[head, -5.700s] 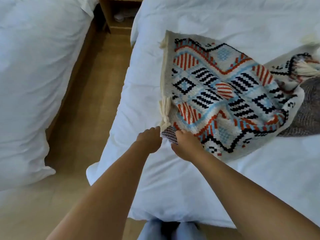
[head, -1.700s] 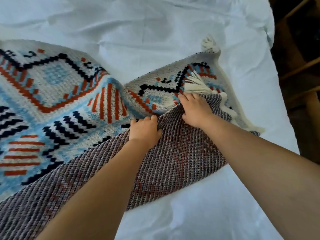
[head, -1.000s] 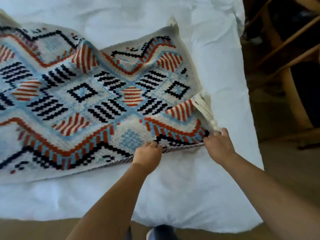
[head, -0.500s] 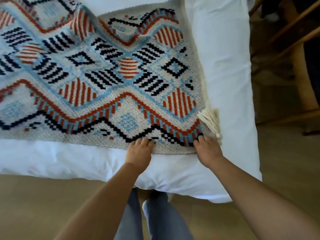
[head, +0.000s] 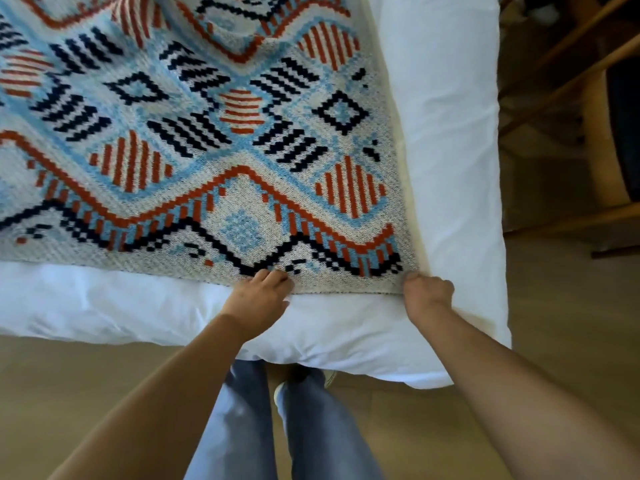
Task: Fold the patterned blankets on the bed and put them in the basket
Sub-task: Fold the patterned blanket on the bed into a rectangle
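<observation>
1 thing is new since a moment ago: the white tassel that lay by the right hand [head: 427, 294] does not show now, and that hand has curled up tight on the corner. The blanket [head: 214, 161] lies in much the same spot as before, spread out flat on the white bed [head: 446, 133], with its near edge close to the end of the bed. It is cream with blue, orange-red and dark blue zigzags, diamonds and stripes. A few soft bumps show near the top. The right hand is a closed fist that grips the near right corner of the blanket. The left hand [head: 258, 299] is on the same edge, a bit further left, and its bent fingers [head: 273, 277] pinch the cloth. Blue jeans [head: 311, 427] show below, and a wooden chair [head: 595, 140] stands to the right of the bed.
</observation>
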